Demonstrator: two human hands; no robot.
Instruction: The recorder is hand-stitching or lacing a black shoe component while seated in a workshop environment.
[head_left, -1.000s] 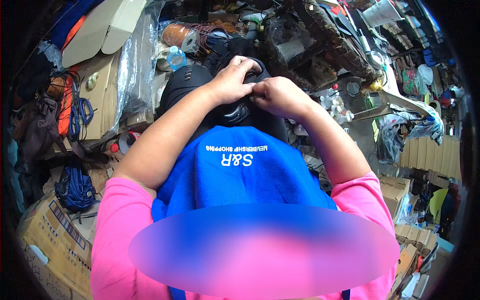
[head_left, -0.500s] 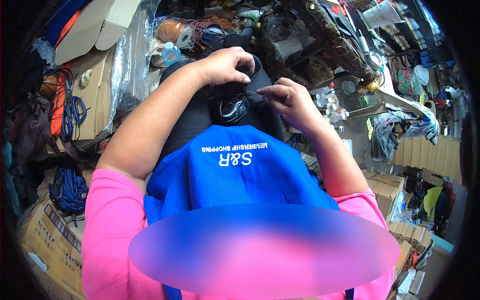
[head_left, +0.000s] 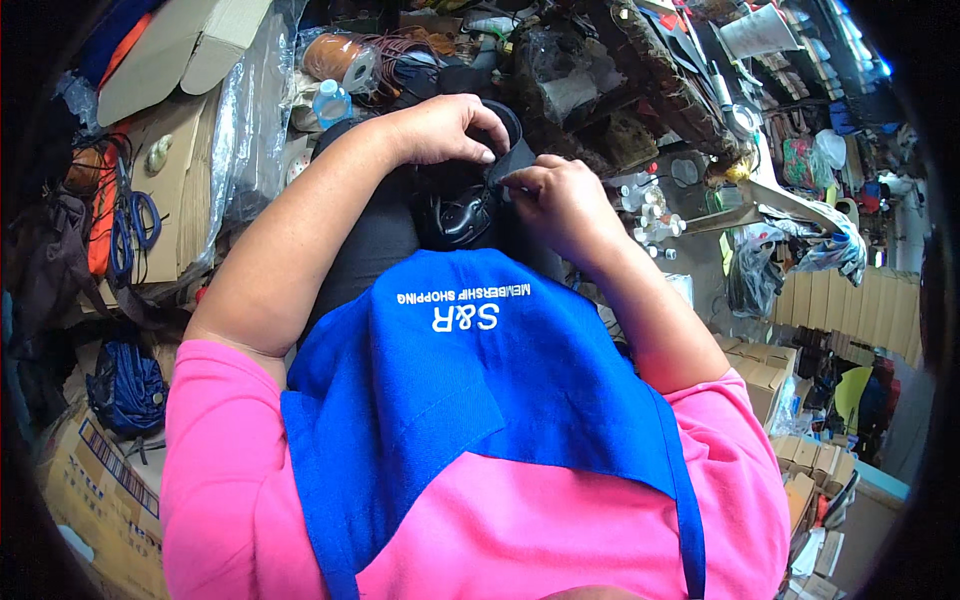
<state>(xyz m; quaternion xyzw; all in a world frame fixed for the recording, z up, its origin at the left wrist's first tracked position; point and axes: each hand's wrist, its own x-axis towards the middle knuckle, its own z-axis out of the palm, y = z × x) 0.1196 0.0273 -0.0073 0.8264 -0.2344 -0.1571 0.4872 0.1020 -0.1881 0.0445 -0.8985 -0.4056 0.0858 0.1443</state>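
Observation:
A black shoe [head_left: 462, 215] with a glossy toe or heel part lies on my lap between my dark-trousered legs. My left hand [head_left: 460, 130] is closed, its fingers curled over the far side of the shoe's opening. A black flap or edge of the shoe stands up between my two hands. Against that edge, my right hand [head_left: 548, 190] is closed in a pinch, and whatever its fingertips hold is hidden. The blue apron [head_left: 440, 350] covers my front just below the shoe.
Scissors with blue handles [head_left: 140, 220] hang by cardboard sheets [head_left: 170, 200] on the left. A spool of orange-brown cord [head_left: 335, 58] and a blue-capped bottle [head_left: 331, 102] stand beyond my left forearm. Several small bottles [head_left: 650, 205] stand right of my right hand. Boxes [head_left: 755, 370] stack behind my right elbow.
My right hand has moved left and in against the shoe's edge; the thin thread-like line between its fingers and the shoe no longer shows. My left hand stays nearly in place.

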